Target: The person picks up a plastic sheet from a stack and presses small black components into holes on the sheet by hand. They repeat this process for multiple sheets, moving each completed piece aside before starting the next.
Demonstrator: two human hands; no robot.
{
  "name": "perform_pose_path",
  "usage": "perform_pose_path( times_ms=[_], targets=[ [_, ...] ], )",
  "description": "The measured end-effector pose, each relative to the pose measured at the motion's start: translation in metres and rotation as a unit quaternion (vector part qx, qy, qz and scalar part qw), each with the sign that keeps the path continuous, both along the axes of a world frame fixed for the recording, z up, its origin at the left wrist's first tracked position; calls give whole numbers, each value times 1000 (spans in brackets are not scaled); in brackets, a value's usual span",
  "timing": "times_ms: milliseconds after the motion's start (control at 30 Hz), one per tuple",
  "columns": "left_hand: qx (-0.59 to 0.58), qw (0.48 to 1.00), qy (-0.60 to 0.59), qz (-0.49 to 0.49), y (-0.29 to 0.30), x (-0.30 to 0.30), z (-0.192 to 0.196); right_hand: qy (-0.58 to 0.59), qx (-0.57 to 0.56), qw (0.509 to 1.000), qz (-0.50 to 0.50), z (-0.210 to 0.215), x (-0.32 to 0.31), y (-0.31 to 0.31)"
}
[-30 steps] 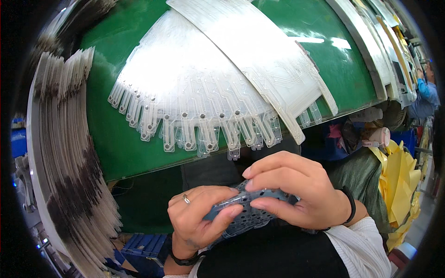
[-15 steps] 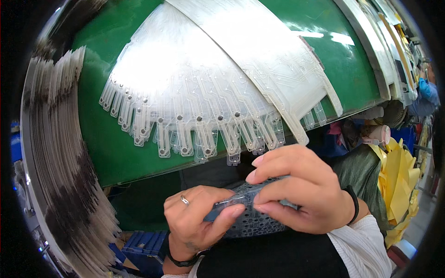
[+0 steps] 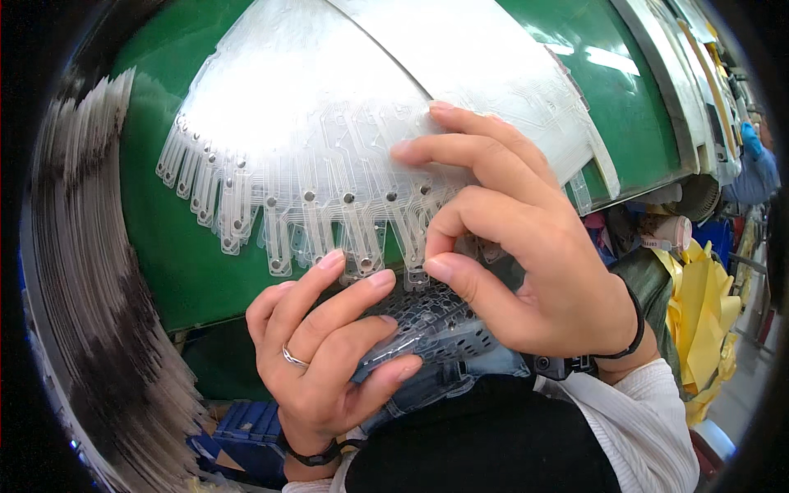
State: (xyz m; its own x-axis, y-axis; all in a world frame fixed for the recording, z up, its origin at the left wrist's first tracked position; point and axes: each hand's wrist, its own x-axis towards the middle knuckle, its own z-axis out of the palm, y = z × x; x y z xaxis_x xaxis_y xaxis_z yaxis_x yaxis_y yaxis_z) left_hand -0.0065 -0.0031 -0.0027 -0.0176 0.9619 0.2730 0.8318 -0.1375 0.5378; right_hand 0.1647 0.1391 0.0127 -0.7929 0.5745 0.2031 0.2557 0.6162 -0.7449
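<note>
- My left hand has a closed grip on a dark perforated rubber keypad mat, fingers curled over its top face, thumb underneath. The mat sits below the near edge of the green table, over my lap, not resting on the table.
- My right hand pinches thumb and forefinger together at the mat's upper edge. Whether that pinch grasps the mat itself or a tail of film, I cannot tell; its other fingers lie spread on the fanned stack.
- A fanned stack of clear membrane circuit sheets lies on the table, its connector tails overhanging the near edge just above the mat.
- A second long stack of sheets runs down the table's left edge.
- Risk: the outstretched right fingers press on the fan; a sideways drag would likely shift several sheets and spoil their order.
- Risk: the overhanging tails are thin; I judge that a pinch taking more than one layer would lift two sheets together.
- Risk: the mat is limp and held only at one end; a loosened left grip could let it sag or drop to the lap.
</note>
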Motion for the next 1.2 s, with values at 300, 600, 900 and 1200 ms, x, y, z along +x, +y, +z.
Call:
perform_pose_path(
  times_ms=[300, 600, 900, 1200],
  targets=[
    [2, 1000, 4, 0, 0, -1, -2, -14, 6, 1000, -4, 1, -2, 0],
    [0, 1000, 1, 5, 0, 0, -2, -19, 28, 999, -9, 0, -2, 0],
    [0, 1000, -1, 7, -2, 0, 0, -26, 38, 999, -14, 0, -5, -2],
    [-10, 1000, -8, 6, -2, 0, 1, -35, 46, 998, -25, -1, -6, -3]
  ],
)
